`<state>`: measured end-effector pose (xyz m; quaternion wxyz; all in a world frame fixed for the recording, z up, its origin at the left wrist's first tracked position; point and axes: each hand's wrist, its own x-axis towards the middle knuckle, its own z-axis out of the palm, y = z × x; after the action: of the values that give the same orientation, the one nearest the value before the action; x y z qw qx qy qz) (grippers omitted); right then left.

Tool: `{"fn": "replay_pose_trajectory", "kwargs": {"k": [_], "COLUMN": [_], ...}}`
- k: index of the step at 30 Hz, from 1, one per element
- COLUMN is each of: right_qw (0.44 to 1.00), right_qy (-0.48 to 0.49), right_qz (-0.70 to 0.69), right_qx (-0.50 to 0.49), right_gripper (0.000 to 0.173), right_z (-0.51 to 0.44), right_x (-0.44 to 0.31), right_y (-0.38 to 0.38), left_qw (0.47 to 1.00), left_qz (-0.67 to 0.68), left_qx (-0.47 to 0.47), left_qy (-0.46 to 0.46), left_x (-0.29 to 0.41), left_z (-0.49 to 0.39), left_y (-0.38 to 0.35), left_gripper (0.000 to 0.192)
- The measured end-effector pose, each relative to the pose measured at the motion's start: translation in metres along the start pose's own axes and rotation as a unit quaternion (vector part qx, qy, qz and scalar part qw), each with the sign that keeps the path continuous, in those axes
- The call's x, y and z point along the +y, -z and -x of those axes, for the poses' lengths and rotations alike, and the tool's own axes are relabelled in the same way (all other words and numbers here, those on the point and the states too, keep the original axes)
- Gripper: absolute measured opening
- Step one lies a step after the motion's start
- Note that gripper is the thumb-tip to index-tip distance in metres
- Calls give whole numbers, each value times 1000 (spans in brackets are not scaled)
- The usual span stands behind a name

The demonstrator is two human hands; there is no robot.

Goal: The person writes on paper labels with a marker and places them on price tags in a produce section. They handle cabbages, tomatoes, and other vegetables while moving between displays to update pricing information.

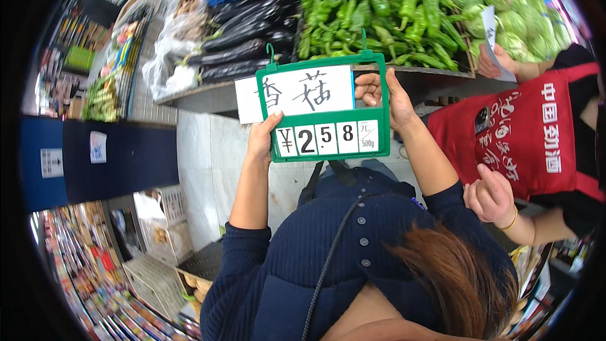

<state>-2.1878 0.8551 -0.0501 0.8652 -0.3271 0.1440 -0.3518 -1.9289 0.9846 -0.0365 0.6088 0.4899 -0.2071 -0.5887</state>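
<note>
A green plastic price sign frame (326, 152) with two hooks on top is held up in front of me. My left hand (263, 136) grips its lower left side, thumb on the front. My right hand (394, 99) is at its upper right, the thumb in front of the frame's right edge and the curled fingers showing through the window. A white card (326, 87) with handwritten characters lies in the upper window, and its left part sticks out past the frame. Number tiles (327, 139) fill the lower row.
Beyond the sign, a produce stand holds eggplants (251, 23), green peppers (378, 19) and cabbages (511, 14). At right stands a person in a red apron (511, 128), holding a paper slip (492, 42). Plastic crates (156, 274) and a dark blue panel (123, 161) are at left.
</note>
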Motion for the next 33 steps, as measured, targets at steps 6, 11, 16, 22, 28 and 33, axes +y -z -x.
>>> {"fn": "replay_pose_trajectory", "kwargs": {"k": [6, 11, 16, 22, 28, 33], "right_qw": [986, 916, 927, 904, 876, 909], "right_qy": [-113, -145, -164, -189, -86, -147], "right_qz": [120, 307, 260, 305, 394, 327], "right_qx": [-33, -216, -214, -230, -263, -213], "right_gripper": [29, 26, 29, 27, 32, 35], "right_z": [-28, -31, -31, -52, -106, -138], "right_x": [28, 33, 53, 71, 103, 132], "right_y": [-47, -92, -110, -134, -187, -223], "left_qw": [993, 990, 986, 987, 990, 992], "left_qz": [82, 52, 163, 148, 103, 82], "left_qx": [86, 130, 15, 57, 50, 20], "left_qy": [-8, 5, -10, -36, -87, -99], "left_x": [-8, 0, -7, -11, 53, 106], "left_z": [43, 90, 124, 129, 121, 111], "left_y": [41, 60, 73, 85, 151, 203], "left_gripper": [50, 56, 66, 57, 46, 47]}}
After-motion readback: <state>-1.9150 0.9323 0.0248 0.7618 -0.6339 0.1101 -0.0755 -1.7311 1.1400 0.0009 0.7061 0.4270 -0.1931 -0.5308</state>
